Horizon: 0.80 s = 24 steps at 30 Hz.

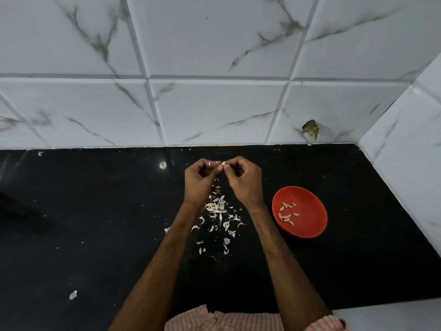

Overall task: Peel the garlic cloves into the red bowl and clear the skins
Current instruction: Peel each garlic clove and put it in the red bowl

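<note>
Garlic clove (pixel 223 164) was held just above the black bench (pixel 95 211), near the tiled wall; left hand (pixel 200 181) and right hand (pixel 245 180) both pinched it, fingers (pixel 232 163) curled in tight; loose skins (pixel 218 209) lay scattered on the bench under the wrists; red bowl (pixel 310 225), off to the right, had a few peeled cloves (pixel 286 216) in it.

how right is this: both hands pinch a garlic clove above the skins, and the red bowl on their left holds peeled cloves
Wrong side: the head view shows the red bowl on the person's right. Left hand and right hand pinch a garlic clove above the skins, and the bowl holds peeled cloves.
</note>
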Tool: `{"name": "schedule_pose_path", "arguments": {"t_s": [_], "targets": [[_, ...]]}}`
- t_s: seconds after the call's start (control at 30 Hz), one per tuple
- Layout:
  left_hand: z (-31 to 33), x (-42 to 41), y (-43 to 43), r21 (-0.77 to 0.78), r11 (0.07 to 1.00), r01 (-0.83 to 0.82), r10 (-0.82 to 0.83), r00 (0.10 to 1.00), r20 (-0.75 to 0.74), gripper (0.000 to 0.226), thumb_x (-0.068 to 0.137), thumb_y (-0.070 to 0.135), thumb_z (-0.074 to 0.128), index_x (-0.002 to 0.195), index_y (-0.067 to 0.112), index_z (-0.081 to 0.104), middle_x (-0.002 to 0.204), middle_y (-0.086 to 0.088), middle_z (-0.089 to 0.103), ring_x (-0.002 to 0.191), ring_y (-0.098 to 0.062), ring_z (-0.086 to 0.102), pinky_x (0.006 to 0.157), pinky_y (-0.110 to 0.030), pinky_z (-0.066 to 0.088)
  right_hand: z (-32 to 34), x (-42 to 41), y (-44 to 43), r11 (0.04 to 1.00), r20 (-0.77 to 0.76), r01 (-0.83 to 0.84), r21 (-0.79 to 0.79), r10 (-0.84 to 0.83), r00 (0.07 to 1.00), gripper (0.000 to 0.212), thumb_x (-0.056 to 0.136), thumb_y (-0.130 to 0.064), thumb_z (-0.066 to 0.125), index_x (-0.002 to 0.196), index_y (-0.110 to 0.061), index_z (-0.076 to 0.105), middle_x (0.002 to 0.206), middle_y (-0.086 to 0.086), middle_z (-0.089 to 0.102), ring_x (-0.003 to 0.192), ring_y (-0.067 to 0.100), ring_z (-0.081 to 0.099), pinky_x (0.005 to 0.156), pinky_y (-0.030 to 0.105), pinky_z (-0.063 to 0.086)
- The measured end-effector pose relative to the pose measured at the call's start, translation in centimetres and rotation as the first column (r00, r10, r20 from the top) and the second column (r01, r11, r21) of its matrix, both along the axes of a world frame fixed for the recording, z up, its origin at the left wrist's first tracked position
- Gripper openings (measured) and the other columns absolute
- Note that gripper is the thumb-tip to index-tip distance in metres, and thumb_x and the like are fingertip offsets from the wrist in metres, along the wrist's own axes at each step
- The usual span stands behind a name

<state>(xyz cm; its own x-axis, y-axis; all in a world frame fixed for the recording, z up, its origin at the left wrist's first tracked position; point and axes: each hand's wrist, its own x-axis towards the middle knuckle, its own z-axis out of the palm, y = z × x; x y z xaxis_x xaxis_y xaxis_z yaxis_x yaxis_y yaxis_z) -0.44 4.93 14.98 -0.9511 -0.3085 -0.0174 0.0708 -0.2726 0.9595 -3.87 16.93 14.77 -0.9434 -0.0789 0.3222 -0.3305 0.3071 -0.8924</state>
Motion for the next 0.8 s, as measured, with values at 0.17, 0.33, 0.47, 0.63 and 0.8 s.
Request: {"name": "schedule_pose_path", "arguments": {"t_s": [0.17, 0.33, 0.47, 0.63, 0.8], "targets": [[-0.09, -0.03, -0.32, -0.076, 0.997, 0.026, -0.029, 0.999, -0.042, 0.014, 0.089, -0.002, 0.071, 0.082, 0.010, 0.066, 0.095, -0.017, 0.072, 0.085, -0.027, 0.070, 0.044, -0.026, 0.053, 0.24, -0.05, -0.01, 1.000, -0.021, 0.013, 0.011, -0.013, 1.000, 0.005, 0.088, -0.004, 0.068, 0.087, -0.006, 0.072, 0.077, -0.004, 0.071, 0.073, 0.011, 0.068, 0.069, 0.028, 0.057], [-0.28, -0.01, -0.57, -0.058, 0.998, 0.017, -0.020, 0.998, -0.060, 0.010, 0.088, -0.001, 0.071, 0.085, 0.007, 0.068, 0.093, -0.015, 0.072, 0.081, -0.027, 0.071, 0.046, -0.028, 0.055, 0.22, -0.19, -0.24, 1.000, -0.020, -0.004, 0.008, 0.004, 1.000, 0.007, 0.089, -0.004, 0.066, 0.089, -0.006, 0.072, 0.079, -0.008, 0.071, 0.074, 0.008, 0.069, 0.072, 0.028, 0.058], [-0.23, 0.09, -0.63, -0.084, 0.996, -0.005, -0.001, 0.997, -0.072, 0.006, 0.088, -0.001, 0.072, 0.086, 0.001, 0.067, 0.088, -0.012, 0.072, 0.075, -0.022, 0.071, 0.046, -0.026, 0.055, -0.02, -0.22, -0.20, 0.999, -0.052, -0.024, 0.027, 0.025, 0.998, 0.007, 0.090, -0.007, 0.067, 0.090, -0.006, 0.073, 0.081, -0.004, 0.072, 0.076, 0.010, 0.070, 0.072, 0.031, 0.059], [-0.27, 0.24, -0.80, -0.107, 0.994, 0.008, -0.017, 0.996, -0.086, 0.009, 0.088, -0.002, 0.072, 0.084, 0.006, 0.069, 0.094, -0.023, 0.071, 0.075, -0.025, 0.071, 0.047, -0.025, 0.054, 0.16, -0.10, -0.20, 1.000, -0.053, -0.024, -0.005, 0.024, 0.998, 0.004, 0.088, -0.004, 0.071, 0.086, -0.006, 0.074, 0.078, -0.006, 0.072, 0.073, 0.006, 0.068, 0.069, 0.017, 0.053], [-0.24, 0.57, -0.96, -0.081, 0.996, 0.027, -0.033, 0.997, -0.071, 0.007, 0.089, -0.001, 0.071, 0.086, 0.006, 0.070, 0.094, -0.019, 0.071, 0.081, -0.025, 0.071, 0.048, -0.026, 0.055, 0.18, 0.06, -0.20, 0.998, -0.028, -0.038, -0.050, 0.037, 0.999, 0.004, 0.085, -0.003, 0.073, 0.086, -0.006, 0.075, 0.078, -0.001, 0.073, 0.072, 0.010, 0.069, 0.068, 0.020, 0.055]]}}
